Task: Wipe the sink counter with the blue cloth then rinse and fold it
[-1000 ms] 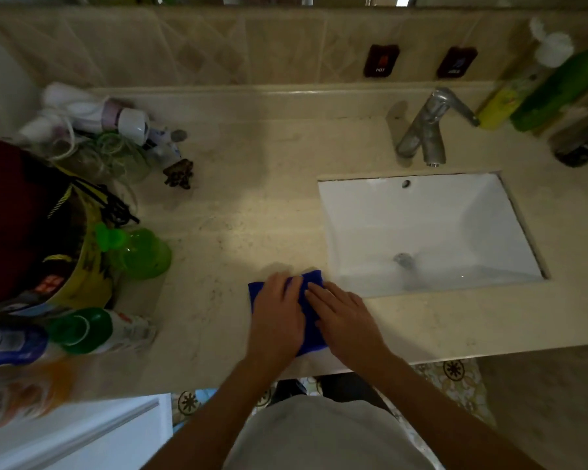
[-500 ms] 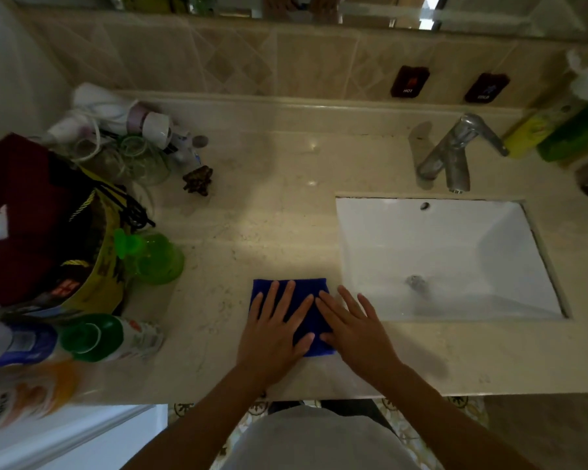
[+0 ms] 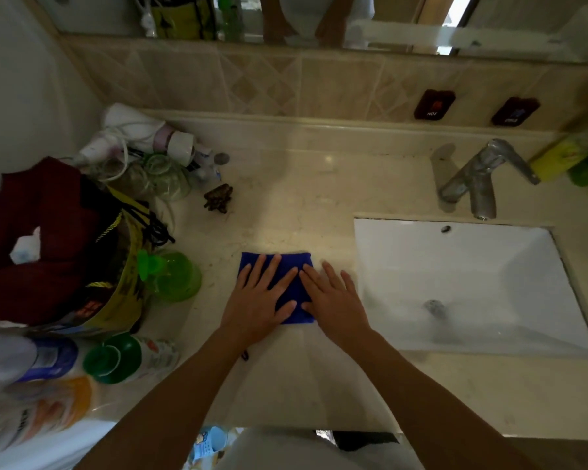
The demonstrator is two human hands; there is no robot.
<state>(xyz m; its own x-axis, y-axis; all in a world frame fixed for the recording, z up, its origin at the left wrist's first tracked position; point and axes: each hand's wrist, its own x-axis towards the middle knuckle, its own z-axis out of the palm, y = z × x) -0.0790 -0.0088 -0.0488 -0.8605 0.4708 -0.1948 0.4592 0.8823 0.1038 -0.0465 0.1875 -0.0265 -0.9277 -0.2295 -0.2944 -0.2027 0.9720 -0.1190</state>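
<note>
Blue cloth (image 3: 287,262) unmoved, fingers now straighter.

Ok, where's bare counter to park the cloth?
Free: the beige counter between the dark brown hair clip and chrome faucet, and the front strip below the white sink. Crowded: the left end, around the green bottle and white hairdryer.

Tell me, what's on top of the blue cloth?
Both hands lie flat on the blue cloth: left hand and right hand, fingers straight. The cloth's middle is hidden beneath them.
</note>
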